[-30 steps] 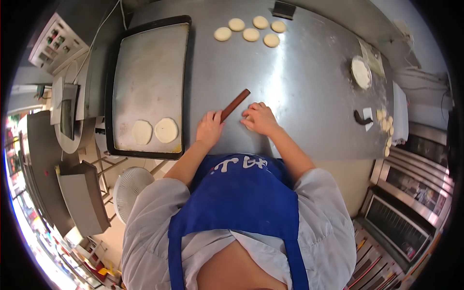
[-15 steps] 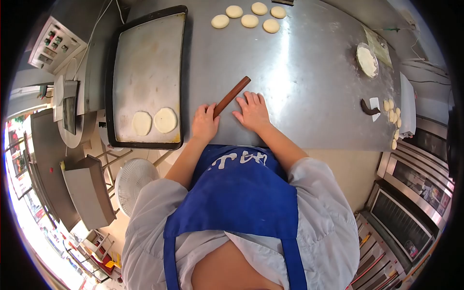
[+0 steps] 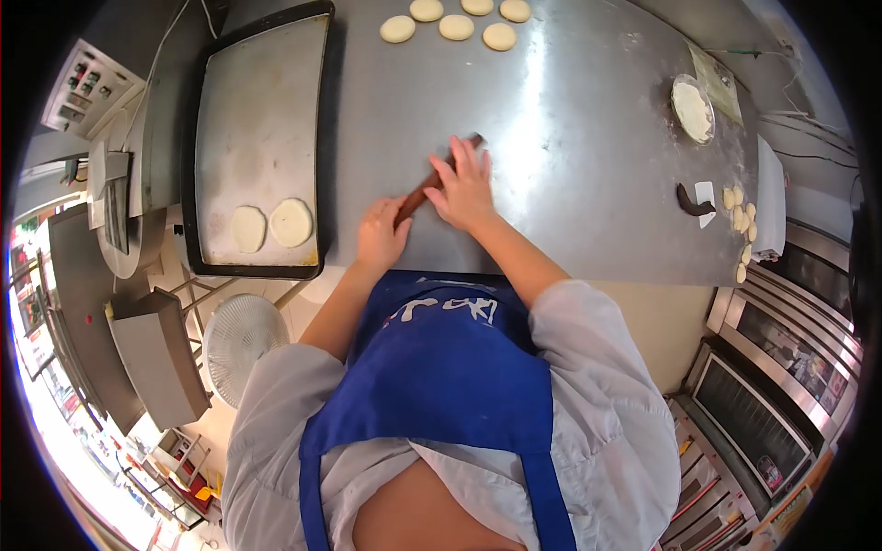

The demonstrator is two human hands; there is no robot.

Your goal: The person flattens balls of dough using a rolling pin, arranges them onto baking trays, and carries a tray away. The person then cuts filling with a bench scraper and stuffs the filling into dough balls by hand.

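A dark wooden rolling pin (image 3: pixel 424 196) lies slantwise on the metal worktop. My left hand (image 3: pixel 380 236) is closed around its near end. Over the pin's upper part is my right hand (image 3: pixel 467 191), fingers stretched out and apart, slightly blurred; it covers some of the pin. Whether anything lies under this hand is hidden. On the left, a large dark-rimmed baking tray (image 3: pixel 323 138) holds two flat dough rounds, one (image 3: pixel 248 229) beside the other (image 3: pixel 291 222). Several smaller, thicker dough rounds (image 3: pixel 457 28) sit at the far side of the worktop.
At right on the worktop (image 3: pixel 588 184) stand a bowl of flour (image 3: pixel 692 110), a dark curved-handled scraper (image 3: pixel 693 202) and several small dough pieces (image 3: pixel 739 219). A white fan (image 3: pixel 241 347) is below the tray at left. An oven-like unit (image 3: pixel 758 422) stands at lower right.
My right hand has moved from the worktop beside the rolling pin to over it. My left hand stays at the near end. The whole view has shifted slightly.
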